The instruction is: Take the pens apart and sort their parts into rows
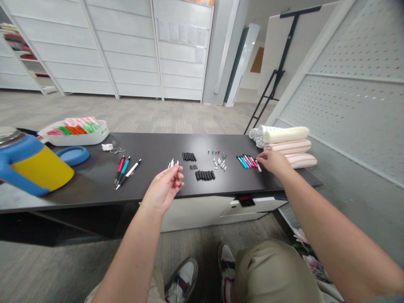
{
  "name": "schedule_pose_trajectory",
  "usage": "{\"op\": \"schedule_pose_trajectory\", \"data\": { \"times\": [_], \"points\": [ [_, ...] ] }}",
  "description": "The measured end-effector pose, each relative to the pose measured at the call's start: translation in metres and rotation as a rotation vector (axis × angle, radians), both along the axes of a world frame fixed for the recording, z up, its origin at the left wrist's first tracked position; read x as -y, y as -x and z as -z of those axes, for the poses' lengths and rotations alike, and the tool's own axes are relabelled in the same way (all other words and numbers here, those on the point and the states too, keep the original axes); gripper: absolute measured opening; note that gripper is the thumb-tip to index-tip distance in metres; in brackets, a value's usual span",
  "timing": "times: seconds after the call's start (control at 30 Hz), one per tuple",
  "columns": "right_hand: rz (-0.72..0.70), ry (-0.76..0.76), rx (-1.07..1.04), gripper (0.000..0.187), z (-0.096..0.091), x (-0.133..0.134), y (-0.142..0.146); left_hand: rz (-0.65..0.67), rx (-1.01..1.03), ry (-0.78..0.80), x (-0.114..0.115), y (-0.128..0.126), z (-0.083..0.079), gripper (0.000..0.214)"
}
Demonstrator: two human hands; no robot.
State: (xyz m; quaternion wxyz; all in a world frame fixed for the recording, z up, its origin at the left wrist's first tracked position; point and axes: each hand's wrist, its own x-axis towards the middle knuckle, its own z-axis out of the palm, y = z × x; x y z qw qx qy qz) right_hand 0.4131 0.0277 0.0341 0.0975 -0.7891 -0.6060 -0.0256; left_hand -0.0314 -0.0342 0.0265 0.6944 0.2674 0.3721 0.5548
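Observation:
On the dark table [94, 181], pen parts lie sorted in groups. My right hand [274, 162] reaches to the row of coloured pen barrels [246, 161] at the right, its fingers pinched on a white barrel [259, 166] at the row's end. My left hand [166, 185] hovers palm up over the front edge, fingers loosely curled and apart, holding nothing. Just beyond it lie small white pieces [172, 163]. Black grips [205, 174] and a second black group [188, 156] sit in the middle, with tiny tips and springs [219, 161] behind. Three assembled pens [125, 170] lie at the left.
A blue and yellow jug [34, 166] stands near at the left, with a blue lid [73, 155] and a white tray of coloured items [75, 131] behind. Rolled towels [288, 147] are stacked at the table's right end. A pegboard wall [356, 105] rises at the right.

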Motion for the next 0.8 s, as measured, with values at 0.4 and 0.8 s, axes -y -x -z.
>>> {"op": "schedule_pose_trajectory", "data": {
  "times": [0.4,0.8],
  "points": [
    [-0.735,0.073,0.238,0.026,-0.024,0.023,0.166,0.010,-0.004,-0.001,-0.002,0.001,0.003,0.036],
    [-0.764,0.184,0.327,0.023,-0.023,0.003,0.172,0.010,0.002,-0.003,-0.001,0.002,0.003,0.037]
  ]
}}
